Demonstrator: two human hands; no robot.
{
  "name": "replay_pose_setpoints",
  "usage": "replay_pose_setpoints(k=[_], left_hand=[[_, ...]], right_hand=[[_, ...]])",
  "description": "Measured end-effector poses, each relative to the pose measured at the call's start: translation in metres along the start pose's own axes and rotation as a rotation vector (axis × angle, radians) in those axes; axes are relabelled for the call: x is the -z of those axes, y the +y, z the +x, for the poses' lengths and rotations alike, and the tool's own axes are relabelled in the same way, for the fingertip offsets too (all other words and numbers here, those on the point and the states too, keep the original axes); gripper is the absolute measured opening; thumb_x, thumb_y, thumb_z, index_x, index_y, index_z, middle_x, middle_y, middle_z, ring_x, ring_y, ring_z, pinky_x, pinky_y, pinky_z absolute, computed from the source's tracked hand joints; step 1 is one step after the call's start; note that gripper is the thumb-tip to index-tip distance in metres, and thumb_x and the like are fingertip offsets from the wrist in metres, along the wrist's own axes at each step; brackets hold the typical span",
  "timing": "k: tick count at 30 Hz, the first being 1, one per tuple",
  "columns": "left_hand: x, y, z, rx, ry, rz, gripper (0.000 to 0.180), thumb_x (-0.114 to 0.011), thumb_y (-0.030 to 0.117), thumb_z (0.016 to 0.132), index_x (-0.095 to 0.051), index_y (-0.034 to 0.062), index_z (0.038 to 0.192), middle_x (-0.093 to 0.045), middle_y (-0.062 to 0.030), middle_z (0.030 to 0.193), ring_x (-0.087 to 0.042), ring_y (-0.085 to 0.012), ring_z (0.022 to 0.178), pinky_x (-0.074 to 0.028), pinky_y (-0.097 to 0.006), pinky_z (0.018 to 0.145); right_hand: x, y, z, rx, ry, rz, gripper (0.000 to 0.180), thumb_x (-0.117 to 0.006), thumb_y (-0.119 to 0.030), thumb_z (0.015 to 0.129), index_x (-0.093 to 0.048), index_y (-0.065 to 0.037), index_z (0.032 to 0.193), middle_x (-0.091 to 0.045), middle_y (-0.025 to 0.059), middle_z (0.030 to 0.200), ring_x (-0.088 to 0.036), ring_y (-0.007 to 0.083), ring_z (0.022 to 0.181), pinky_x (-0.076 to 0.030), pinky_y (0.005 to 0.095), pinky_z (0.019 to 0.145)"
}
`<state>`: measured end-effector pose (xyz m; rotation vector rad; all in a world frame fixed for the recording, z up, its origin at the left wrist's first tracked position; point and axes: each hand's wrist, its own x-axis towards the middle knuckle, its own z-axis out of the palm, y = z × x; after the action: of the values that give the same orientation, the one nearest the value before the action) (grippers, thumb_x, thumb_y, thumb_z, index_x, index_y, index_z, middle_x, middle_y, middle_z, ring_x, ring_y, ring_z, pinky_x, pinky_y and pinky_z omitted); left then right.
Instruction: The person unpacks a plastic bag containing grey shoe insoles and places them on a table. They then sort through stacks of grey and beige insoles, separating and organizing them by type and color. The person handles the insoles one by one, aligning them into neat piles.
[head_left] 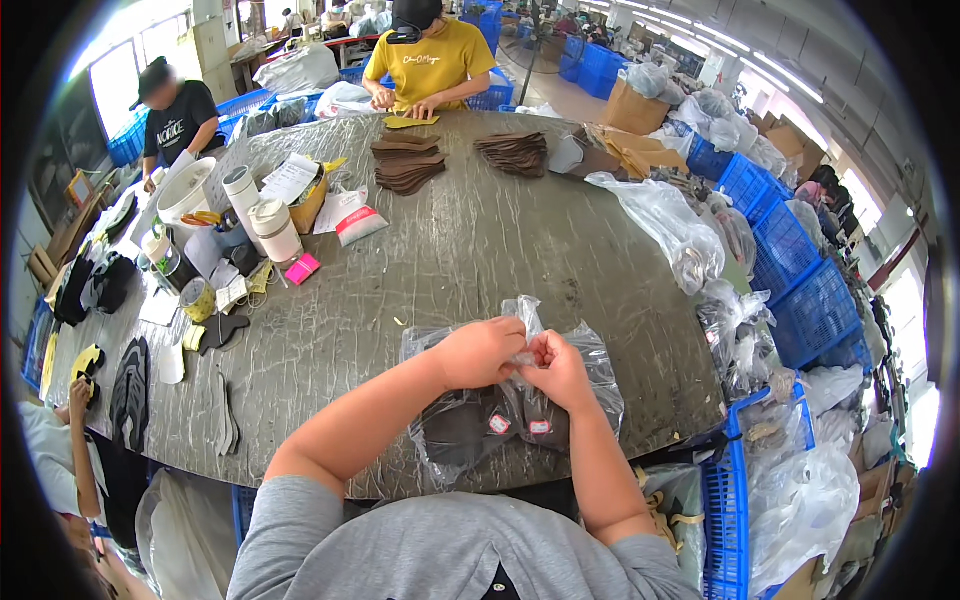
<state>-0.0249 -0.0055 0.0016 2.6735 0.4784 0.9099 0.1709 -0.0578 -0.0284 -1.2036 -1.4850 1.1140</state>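
A clear plastic bag [455,455] lies at the near edge of the table, just in front of me. Inside it show dark brown flat pieces [465,425] with two small white-and-red labels [500,424]. My left hand [484,352] is closed on the gathered top of the bag. Against it, my right hand [556,370] pinches the same bunched plastic, fingertips close to the left ones. A loose end of the plastic [524,310] sticks up beyond my fingers. The exact finger hold is partly hidden.
Stacks of brown pieces [408,164] lie at the far side, before a person in yellow [435,70]. Bottles [274,230], papers and a pink box [302,268] crowd the left. Plastic bags [665,225] and blue crates [790,240] line the right.
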Motion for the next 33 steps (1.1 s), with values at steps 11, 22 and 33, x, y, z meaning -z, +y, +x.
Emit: replay_pose_setpoints(k=[11, 22, 33], left_hand=[[-0.006, -0.006, 0.009, 0.344, -0.019, -0.261, 0.02, -0.07, 0.01, 0.069, -0.065, -0.0018, 0.085, -0.065, -0.0149, 0.074, -0.063, -0.0269, 0.067, -0.052, -0.037, 0.063], [0.004, 0.002, 0.016, 0.646, -0.182, -0.314, 0.023, -0.069, 0.014, 0.07, -0.065, -0.0019, 0.086, -0.065, -0.0147, 0.076, -0.065, -0.0249, 0.071, -0.051, -0.035, 0.067], [-0.01, 0.009, -0.006, 0.067, 0.116, -0.021, 0.025, -0.072, 0.005, 0.066, -0.057, 0.0026, 0.087, -0.061, -0.0134, 0.085, -0.062, -0.0351, 0.081, -0.053, -0.041, 0.07]], right_hand=[[-0.008, -0.006, -0.008, 0.407, 0.239, -0.402, 0.033, -0.073, -0.003, 0.07, -0.059, -0.002, 0.1, -0.059, 0.0095, 0.086, -0.06, 0.0249, 0.077, -0.049, 0.0341, 0.066], [-0.02, -0.007, -0.005, 0.282, 0.273, -0.471, 0.025, -0.069, -0.006, 0.075, -0.06, -0.001, 0.097, -0.066, 0.0188, 0.091, -0.066, 0.0367, 0.083, -0.053, 0.0394, 0.069], [-0.004, -0.003, -0.009, 0.022, 0.041, 0.079, 0.011, -0.069, -0.009, 0.089, -0.062, -0.001, 0.093, -0.062, -0.0008, 0.084, -0.054, 0.0045, 0.074, -0.046, 0.0217, 0.066]])
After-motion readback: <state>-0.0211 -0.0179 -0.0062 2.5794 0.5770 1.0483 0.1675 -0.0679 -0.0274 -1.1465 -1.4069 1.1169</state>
